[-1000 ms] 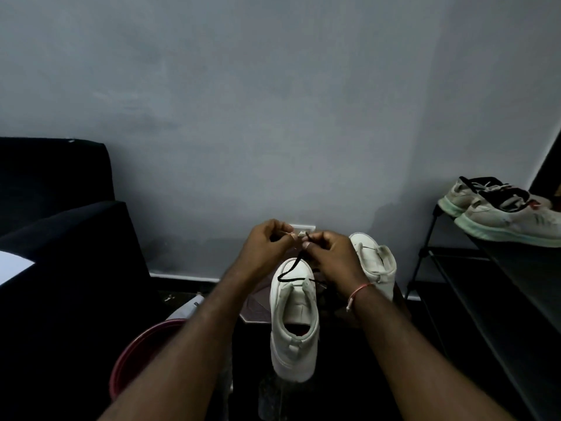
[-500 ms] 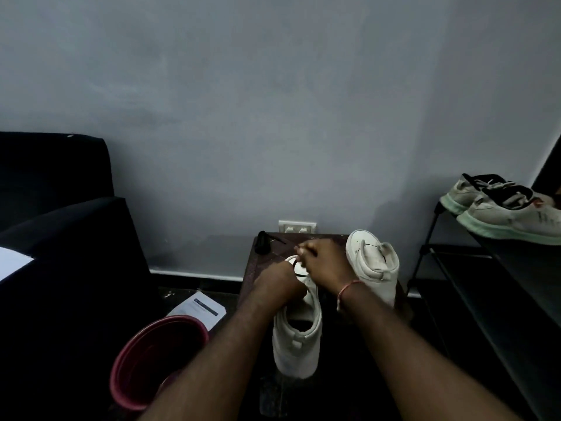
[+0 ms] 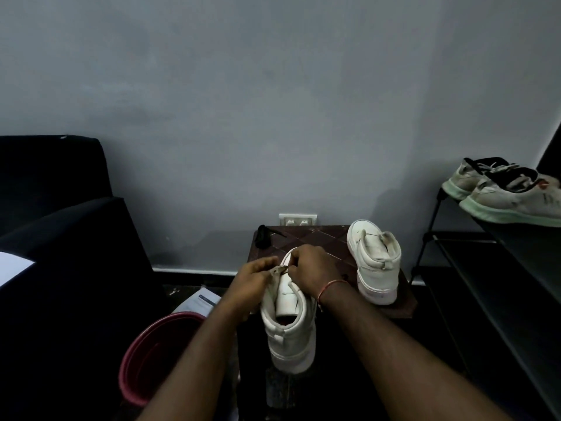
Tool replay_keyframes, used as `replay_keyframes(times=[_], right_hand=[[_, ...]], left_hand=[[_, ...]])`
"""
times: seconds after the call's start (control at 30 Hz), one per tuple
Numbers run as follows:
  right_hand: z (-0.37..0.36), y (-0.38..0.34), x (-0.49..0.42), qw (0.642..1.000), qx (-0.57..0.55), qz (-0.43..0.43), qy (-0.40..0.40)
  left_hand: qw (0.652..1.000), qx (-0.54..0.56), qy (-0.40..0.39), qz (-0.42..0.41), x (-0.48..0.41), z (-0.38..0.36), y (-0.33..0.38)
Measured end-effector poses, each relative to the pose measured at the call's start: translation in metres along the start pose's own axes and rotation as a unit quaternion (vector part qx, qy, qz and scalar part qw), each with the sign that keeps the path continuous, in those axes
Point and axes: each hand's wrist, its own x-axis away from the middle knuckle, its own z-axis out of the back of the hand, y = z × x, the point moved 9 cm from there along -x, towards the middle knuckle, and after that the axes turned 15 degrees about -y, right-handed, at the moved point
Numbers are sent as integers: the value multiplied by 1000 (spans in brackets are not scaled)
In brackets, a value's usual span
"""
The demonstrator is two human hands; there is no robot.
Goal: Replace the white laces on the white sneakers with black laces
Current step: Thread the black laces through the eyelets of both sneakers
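A white high-top sneaker stands on a small dark table, heel toward me. My left hand grips its left eyelet flap. My right hand reaches over the tongue and pinches at that flap's edge; what looks like a lace end there is mostly hidden by its fingers. The second white sneaker stands to the right, untouched. A dark bundle that looks like black lace lies at the table's far left corner.
A red bucket sits on the floor at lower left, with a printed paper behind it. A black sofa fills the left. A black shoe rack on the right carries another pair of sneakers. A wall socket is behind the table.
A second ago both hands held a black lace up above the sneaker's toe. They have come down onto the sneaker's left flap, and the black lace no longer shows between them.
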Motion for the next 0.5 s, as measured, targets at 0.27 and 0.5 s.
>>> replay_keyframes(times=[0.27, 0.5], right_hand=[[0, 14, -5, 999, 15, -36, -26], [-1, 12, 4, 1000, -1, -1, -4]], left_hand=[[999, -31, 19, -14, -5, -6, 4], [999, -37, 35, -15, -7, -5, 0]])
